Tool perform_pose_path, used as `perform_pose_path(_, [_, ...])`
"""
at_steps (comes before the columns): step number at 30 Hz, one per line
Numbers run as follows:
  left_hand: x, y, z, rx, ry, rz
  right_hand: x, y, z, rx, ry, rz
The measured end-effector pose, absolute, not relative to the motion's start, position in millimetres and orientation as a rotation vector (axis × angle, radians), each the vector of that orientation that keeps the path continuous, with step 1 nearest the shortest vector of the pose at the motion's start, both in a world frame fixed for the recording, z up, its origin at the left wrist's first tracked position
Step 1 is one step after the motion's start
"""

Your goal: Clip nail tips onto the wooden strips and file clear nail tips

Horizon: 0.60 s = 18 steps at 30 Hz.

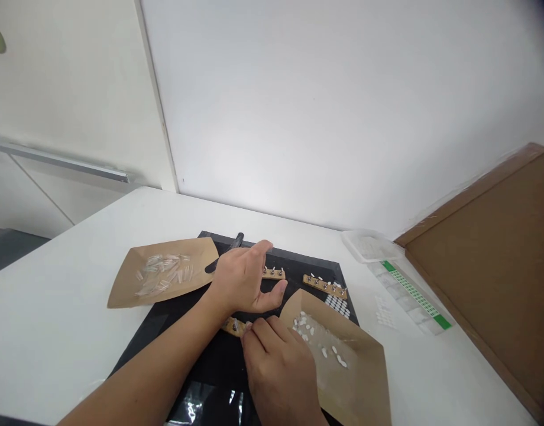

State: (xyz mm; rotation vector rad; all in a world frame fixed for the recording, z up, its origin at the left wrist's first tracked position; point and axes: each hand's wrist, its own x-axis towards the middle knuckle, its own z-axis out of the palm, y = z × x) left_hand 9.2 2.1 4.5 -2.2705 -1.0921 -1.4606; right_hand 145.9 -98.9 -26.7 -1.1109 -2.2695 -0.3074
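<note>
My left hand hovers over the black board, thumb and index finger spread apart, with no object visible in it. Below it, my right hand has its fingers pinched together at the end of a short wooden strip with small metal studs. What the pinch holds is hidden, though something small and pale shows by the fingertips. Behind my left hand, a second studded strip is partly covered. A third strip lies at the board's far right, beside rows of white oval pads.
To the left, a brown paper tray holds several clear nail tips. Another paper tray with loose white pieces overlaps the board's right side. A black pen-like tool, a clear plastic case and a cardboard panel are nearby.
</note>
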Motion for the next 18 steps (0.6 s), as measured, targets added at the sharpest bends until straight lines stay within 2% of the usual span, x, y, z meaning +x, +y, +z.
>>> perform_pose_path(18, [9.9,2.8,6.2,-2.209,-1.234,-1.406,142.8,-100.4,-25.2,-1.102,-2.326,-0.371])
